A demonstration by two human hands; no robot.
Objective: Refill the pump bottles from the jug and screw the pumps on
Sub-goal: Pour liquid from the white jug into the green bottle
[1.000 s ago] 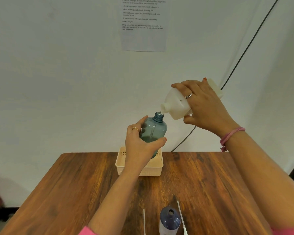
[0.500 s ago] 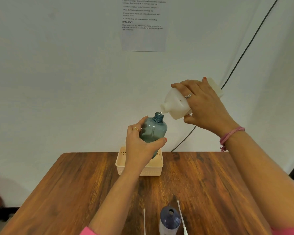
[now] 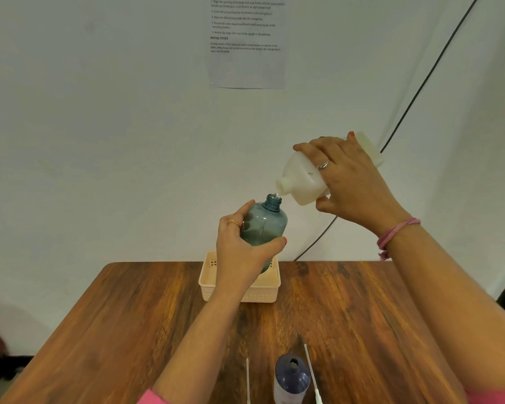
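Observation:
My left hand grips a translucent teal pump bottle upright in the air above the table, its mouth open. My right hand holds a white jug tilted down to the left, its spout just above and right of the teal bottle's mouth, a thin clear trickle between them. A second, dark blue bottle stands open near the table's front edge. Two thin white pump tubes, one at its left and one at its right, lie beside it.
A cream plastic basket sits at the back middle of the wooden table, partly behind my left hand. A printed sheet hangs on the white wall, and a black cable runs down it at the right.
The jug has tipped slightly further, its spout a little lower toward the teal bottle's mouth. Both hands otherwise stay where they were.

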